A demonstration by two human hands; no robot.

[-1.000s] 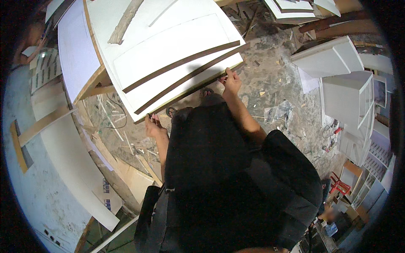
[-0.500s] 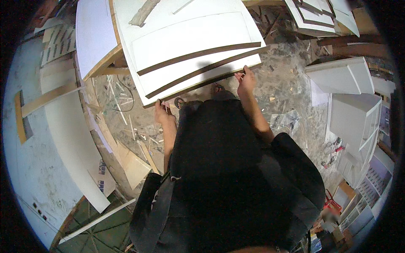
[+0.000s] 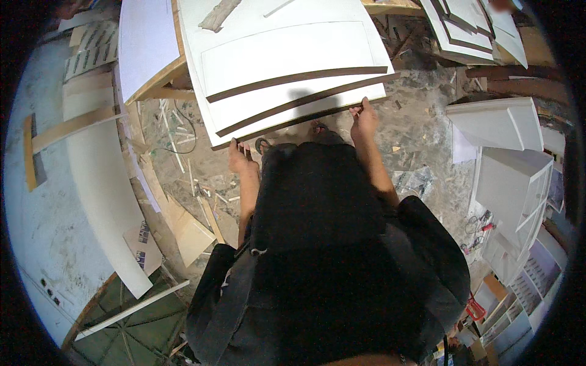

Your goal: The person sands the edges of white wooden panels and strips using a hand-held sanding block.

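Observation:
A large white board lies ahead of me with thin curved lines drawn on it. Two long dark brown strips lie across it: a farther strip and a nearer strip. A third dark strip runs along the board's near edge. My left hand is closed on this strip near its left end, thumb and fingertips at the edge. Near the right end, my right hand pinches the same strip. Whether the fingers also touch the board cannot be made out.
A rough pale offcut lies on the board's far part. Scraps and thin sticks litter the floor at left. White box-like cabinets stand at right. A blue surface with a long white panel fills the left side.
The whole view has shifted slightly, so the board and hands sit a little farther right in the picture. Both hands stay at the near-edge strip.

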